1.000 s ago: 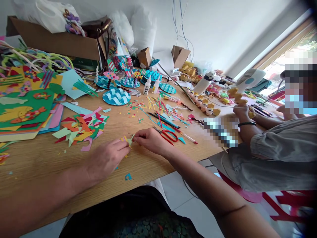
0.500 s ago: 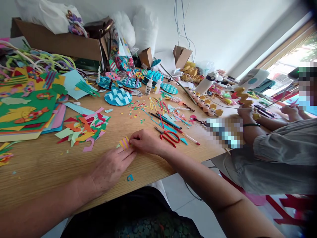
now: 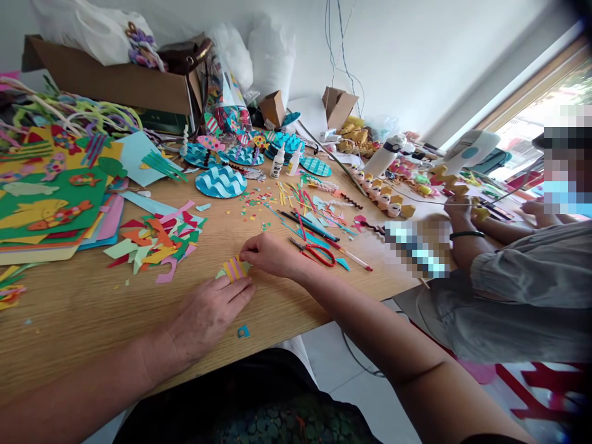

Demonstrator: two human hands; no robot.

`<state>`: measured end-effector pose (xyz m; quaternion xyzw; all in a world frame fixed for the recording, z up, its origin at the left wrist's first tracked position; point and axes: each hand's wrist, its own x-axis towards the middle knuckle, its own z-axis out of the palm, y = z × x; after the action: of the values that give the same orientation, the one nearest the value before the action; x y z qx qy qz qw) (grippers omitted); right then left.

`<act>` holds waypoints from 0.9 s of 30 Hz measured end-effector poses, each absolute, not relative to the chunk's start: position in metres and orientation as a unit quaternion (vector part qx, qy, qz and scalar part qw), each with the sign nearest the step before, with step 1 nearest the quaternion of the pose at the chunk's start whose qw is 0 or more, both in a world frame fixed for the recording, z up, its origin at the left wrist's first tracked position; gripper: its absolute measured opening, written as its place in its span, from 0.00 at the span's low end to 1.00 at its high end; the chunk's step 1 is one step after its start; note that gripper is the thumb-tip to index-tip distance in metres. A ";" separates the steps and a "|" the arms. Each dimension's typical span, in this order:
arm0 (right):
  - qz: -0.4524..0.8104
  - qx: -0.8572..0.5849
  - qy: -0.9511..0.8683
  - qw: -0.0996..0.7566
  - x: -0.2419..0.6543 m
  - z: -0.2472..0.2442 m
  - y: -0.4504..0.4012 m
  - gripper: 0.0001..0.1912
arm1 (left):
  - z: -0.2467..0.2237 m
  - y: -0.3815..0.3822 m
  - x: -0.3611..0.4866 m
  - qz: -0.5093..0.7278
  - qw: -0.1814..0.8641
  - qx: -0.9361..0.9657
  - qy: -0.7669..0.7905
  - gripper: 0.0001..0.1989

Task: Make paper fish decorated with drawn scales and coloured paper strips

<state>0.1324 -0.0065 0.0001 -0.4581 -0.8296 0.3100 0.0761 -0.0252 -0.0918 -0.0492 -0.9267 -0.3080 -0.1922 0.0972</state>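
Observation:
A small pale green paper cut-out with yellow and pink stripes (image 3: 235,269) lies on the wooden table in front of me. My left hand (image 3: 208,314) rests flat, its stretched fingertips on the near edge of the cut-out. My right hand (image 3: 269,254) is closed in a pinch at the cut-out's upper right edge; whatever sits between its fingertips is hidden. Red-handled scissors (image 3: 319,253) lie just right of this hand, beside several pens (image 3: 314,227). A blue paper scrap (image 3: 243,332) lies near the table's front edge.
Colourful paper scraps (image 3: 161,237) are heaped at left, beside stacked paper sheets (image 3: 50,209). Glue bottles (image 3: 278,163) and blue wavy discs (image 3: 221,181) stand farther back. A cardboard box (image 3: 115,89) is behind. At right, a co-worker's hands (image 3: 457,206) hold a yellow zigzag piece.
My right hand has shifted slightly up and left, uncovering more of the striped cut-out's right end. My left hand stays almost where it was.

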 end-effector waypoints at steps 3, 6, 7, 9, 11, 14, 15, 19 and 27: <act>0.304 -0.455 -0.835 0.054 0.132 -0.001 -0.007 0.11 | -0.049 -0.092 -0.025 -0.192 0.099 -0.927 -0.307 0.21; 0.295 -0.447 -0.844 0.042 0.129 -0.002 -0.005 0.11 | -0.051 -0.093 -0.025 -0.181 0.095 -0.929 -0.309 0.21; 0.296 -0.444 -0.845 0.041 0.128 -0.002 -0.004 0.12 | -0.051 -0.094 -0.025 -0.177 0.093 -0.929 -0.312 0.22; 0.301 -0.445 -0.842 0.048 0.126 -0.001 -0.003 0.12 | -0.051 -0.095 -0.025 -0.174 0.091 -0.928 -0.316 0.22; 0.308 -0.452 -0.834 0.066 0.127 0.001 -0.002 0.11 | -0.048 -0.096 -0.025 -0.175 0.086 -0.930 -0.313 0.22; 0.311 -0.455 -0.829 0.092 0.131 0.003 -0.001 0.11 | -0.043 -0.096 -0.027 -0.180 0.078 -0.932 -0.304 0.23; 0.309 -0.453 -0.830 0.099 0.133 0.002 -0.001 0.11 | -0.042 -0.096 -0.029 -0.183 0.078 -0.932 -0.304 0.23; 0.277 -0.404 -0.862 0.131 0.143 -0.001 -0.006 0.09 | -0.044 -0.092 -0.036 -0.206 0.103 -0.920 -0.317 0.23; 0.215 -0.406 -0.875 0.152 0.162 -0.010 -0.051 0.11 | -0.041 -0.067 -0.050 -0.216 0.071 -0.914 -0.337 0.22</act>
<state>0.1622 -0.0505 -0.0097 -0.4055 -0.8753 0.2152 0.1518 -0.0504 -0.0673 -0.0414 -0.9137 -0.3370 -0.2157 0.0711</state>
